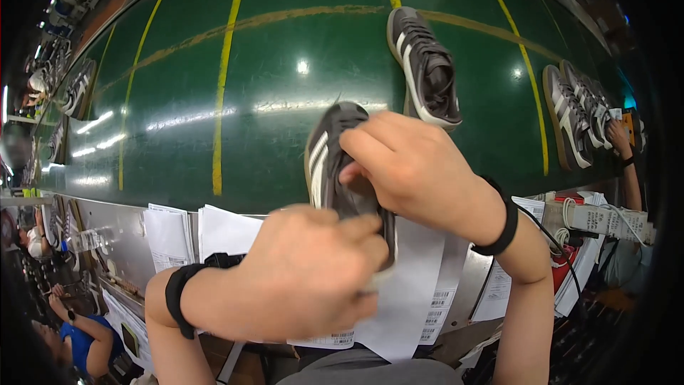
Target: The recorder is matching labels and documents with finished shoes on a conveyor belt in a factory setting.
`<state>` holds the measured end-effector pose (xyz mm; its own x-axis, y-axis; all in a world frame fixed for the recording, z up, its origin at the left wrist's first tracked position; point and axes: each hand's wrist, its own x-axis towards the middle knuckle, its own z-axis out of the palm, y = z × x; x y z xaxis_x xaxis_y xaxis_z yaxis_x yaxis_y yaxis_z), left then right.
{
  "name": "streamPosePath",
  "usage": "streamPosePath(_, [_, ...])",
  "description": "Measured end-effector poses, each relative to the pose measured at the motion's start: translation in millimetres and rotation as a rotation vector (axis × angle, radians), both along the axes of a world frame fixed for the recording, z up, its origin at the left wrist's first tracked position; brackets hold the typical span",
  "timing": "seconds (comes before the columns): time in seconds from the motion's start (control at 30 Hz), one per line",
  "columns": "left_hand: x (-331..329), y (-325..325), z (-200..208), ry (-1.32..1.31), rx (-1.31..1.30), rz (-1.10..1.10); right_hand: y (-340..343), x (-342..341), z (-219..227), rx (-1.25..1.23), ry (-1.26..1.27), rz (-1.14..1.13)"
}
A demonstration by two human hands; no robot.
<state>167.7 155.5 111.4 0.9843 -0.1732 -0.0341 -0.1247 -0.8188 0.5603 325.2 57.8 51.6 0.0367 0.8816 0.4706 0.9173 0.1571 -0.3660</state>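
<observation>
Partly hidden, a dark-grey lace-up shoe with white side stripes (332,160) overlaps the glossy green table's (171,153) near edge. The right hand (410,167) covers its laces, the blurred left hand (306,271) its heel; fingers curl, but I cannot tell whether either grip is clamped. White paper sheets (410,264) bear barcodes too small to read. A similar grey shoe (420,53) lies beyond.
</observation>
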Motion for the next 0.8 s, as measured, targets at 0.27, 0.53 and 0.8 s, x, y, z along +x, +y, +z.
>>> streamPosePath(0.27, [-10, -16, 25, 0.095, -0.09, -0.054, -7, -1, 0, -0.243, 0.905, -0.117])
streamPosePath(0.53, [-36, -14, 3, -0.171, 0.311, 0.417, 12, 48, -1, 0.168, 0.3, -0.103])
streamPosePath(0.8, [-204, -12, -34, 0.35, 0.309, 0.711, -148, -11, 23, -0.649, 0.46, -0.655])
